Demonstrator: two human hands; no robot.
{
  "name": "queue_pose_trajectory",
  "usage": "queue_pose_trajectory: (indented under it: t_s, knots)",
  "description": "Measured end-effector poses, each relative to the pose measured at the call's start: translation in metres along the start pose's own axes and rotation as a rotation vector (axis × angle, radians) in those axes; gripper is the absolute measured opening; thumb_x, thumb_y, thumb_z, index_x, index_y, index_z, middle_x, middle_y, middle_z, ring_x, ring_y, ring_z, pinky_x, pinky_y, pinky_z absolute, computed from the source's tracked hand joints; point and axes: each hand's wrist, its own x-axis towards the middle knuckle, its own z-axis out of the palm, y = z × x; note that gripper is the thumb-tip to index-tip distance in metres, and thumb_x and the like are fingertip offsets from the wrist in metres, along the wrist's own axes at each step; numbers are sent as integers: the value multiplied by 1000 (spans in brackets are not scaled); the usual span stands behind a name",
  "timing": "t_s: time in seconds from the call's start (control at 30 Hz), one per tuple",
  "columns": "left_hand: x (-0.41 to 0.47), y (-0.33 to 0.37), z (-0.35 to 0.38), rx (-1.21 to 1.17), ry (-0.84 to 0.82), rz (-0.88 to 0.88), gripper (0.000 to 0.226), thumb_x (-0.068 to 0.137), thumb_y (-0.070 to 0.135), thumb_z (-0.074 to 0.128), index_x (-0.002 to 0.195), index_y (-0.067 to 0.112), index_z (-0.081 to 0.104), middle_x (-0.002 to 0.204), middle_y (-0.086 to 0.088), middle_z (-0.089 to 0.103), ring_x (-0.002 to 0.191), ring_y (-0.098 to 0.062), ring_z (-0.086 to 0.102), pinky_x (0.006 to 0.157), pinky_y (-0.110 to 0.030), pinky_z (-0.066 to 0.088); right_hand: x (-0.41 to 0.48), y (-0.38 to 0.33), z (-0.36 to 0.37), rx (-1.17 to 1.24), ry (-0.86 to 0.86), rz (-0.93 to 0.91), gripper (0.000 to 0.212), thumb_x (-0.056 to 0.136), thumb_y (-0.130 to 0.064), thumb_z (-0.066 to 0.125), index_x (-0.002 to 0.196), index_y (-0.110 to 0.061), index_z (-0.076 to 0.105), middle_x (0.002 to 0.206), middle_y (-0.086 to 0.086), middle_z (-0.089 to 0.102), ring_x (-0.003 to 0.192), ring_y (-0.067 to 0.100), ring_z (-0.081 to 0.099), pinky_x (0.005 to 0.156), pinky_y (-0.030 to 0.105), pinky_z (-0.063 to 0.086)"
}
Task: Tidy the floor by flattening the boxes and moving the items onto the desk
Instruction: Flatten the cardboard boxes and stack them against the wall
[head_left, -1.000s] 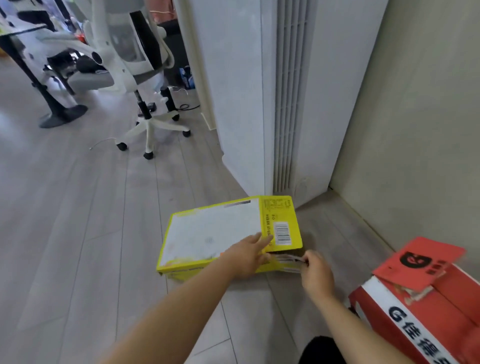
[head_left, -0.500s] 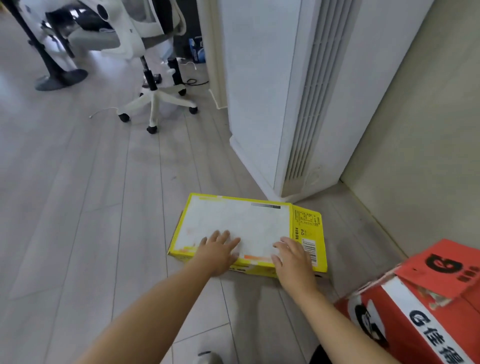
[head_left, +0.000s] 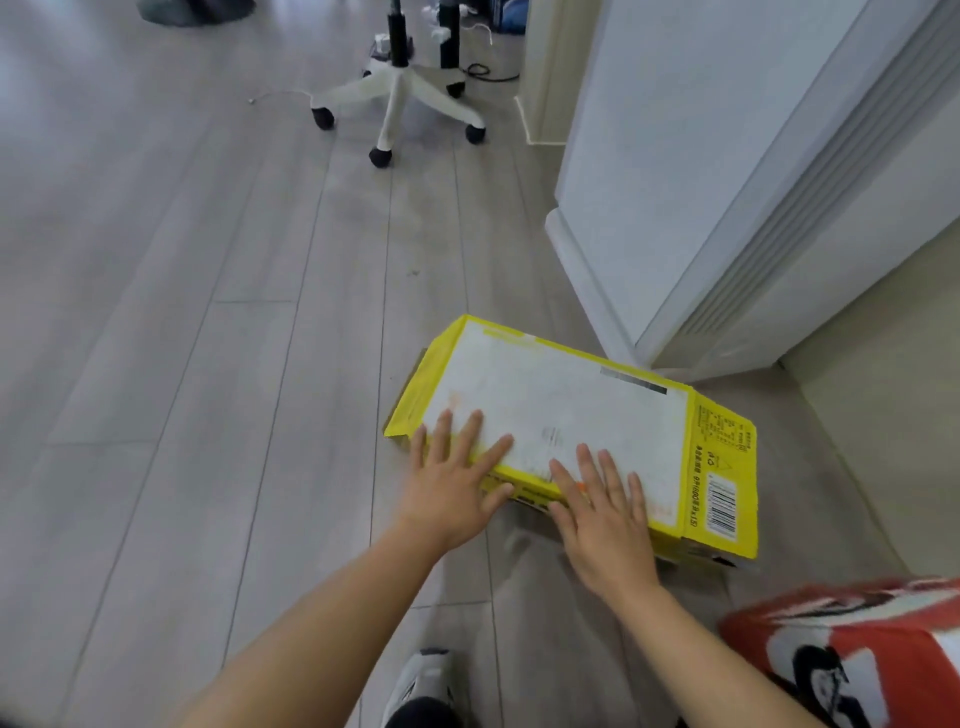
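Note:
A yellow cardboard box (head_left: 561, 410) with a white top face lies low on the grey wooden floor, squashed nearly flat. My left hand (head_left: 452, 488) rests palm down on its near left corner, fingers spread. My right hand (head_left: 602, 514) presses palm down on the near edge toward the middle, fingers apart. Neither hand grips anything. A red and white printed box (head_left: 852, 654) stands at the lower right, partly cut off by the frame.
A tall white unit with vent slats (head_left: 727, 182) stands just behind the yellow box, against a beige wall (head_left: 893, 415). A white swivel chair base on castors (head_left: 400, 98) and loose cables sit at the top. My shoe (head_left: 426, 680) shows at the bottom.
My right hand let go of the box's end flap and both hands came to lie flat on top. The box has sunk lower, and the view has tilted down toward it.

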Motion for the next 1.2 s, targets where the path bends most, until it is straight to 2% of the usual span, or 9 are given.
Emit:
queue_pose_trajectory:
  t_s: [0.1, 0.2, 0.37, 0.47, 0.7, 0.8, 0.9, 1.07, 1.2]
  knots:
    - [-16, -16, 5, -31, 73, 55, 59, 95, 69, 30, 151, 48, 31, 165, 4, 22, 151, -33, 18, 118, -55, 17, -15, -14, -2, -6, -26, 29, 57, 96, -61, 26, 147, -38, 37, 161, 1, 24, 149, 27, 17, 117, 55, 15]
    - [-34, -42, 10, -155, 238, -43, 47, 98, 51, 44, 140, 32, 54, 152, -2, 46, 137, -32, 42, 109, -46, 39, -10, -23, -3, -26, -2, 59, 59, 92, -62, 31, 138, -31, 50, 155, 6, 36, 144, 34, 27, 113, 60, 21]
    - [-39, -73, 37, -292, 314, -178, 40, 99, 41, 44, 120, 13, 64, 121, -4, 60, 107, -30, 55, 96, -36, 44, 25, -14, -2, -61, 34, 92, 60, 92, -64, 25, 142, -34, 42, 159, 2, 27, 149, 29, 14, 115, 61, 14]
    - [-18, -80, 50, -451, 223, -198, 46, 100, 42, 41, 129, 13, 61, 127, -2, 61, 114, -26, 56, 96, -39, 50, 52, -1, -1, -60, 54, 100, 62, 93, -66, 17, 145, -37, 35, 162, -3, 18, 151, 23, 5, 118, 58, 8]
    - [37, -85, 68, -636, 233, -167, 52, 104, 30, 48, 153, 19, 38, 154, 1, 41, 139, -17, 39, 109, -19, 25, 92, 27, 12, -59, 149, 89, 63, 92, -67, 21, 143, -33, 37, 160, -4, 23, 150, 23, 12, 117, 56, 12]
    - [55, -84, 68, -754, 204, -153, 53, 105, 37, 42, 155, 21, 34, 156, 5, 37, 143, -11, 33, 116, -23, 24, 107, 37, 15, -56, 159, 93, 65, 92, -68, 18, 144, -34, 35, 160, -5, 22, 150, 23, 11, 117, 56, 13]
    - [78, -81, 55, -1068, 155, -142, 47, 105, 39, 35, 148, 25, 43, 150, 9, 46, 138, -3, 39, 116, -31, 32, 112, 40, 19, -51, 185, 83, 64, 92, -67, 21, 143, -32, 38, 160, -4, 25, 149, 24, 14, 116, 56, 14]
    - [112, -96, 40, -1244, 30, -139, 37, 95, 22, 39, 127, 38, 52, 135, 22, 49, 122, 20, 41, 99, -9, 32, 111, 40, 20, -60, 177, 94, 64, 92, -67, 22, 143, -33, 38, 160, -4, 25, 150, 23, 13, 117, 55, 12]
    - [125, -107, 37, -1389, -132, -206, 55, 85, 25, 44, 139, 21, 52, 149, 4, 47, 136, -14, 42, 116, -38, 32, 112, 39, 19, -50, 194, 87, 63, 91, -66, 24, 142, -32, 40, 159, -4, 27, 149, 23, 16, 116, 55, 14]
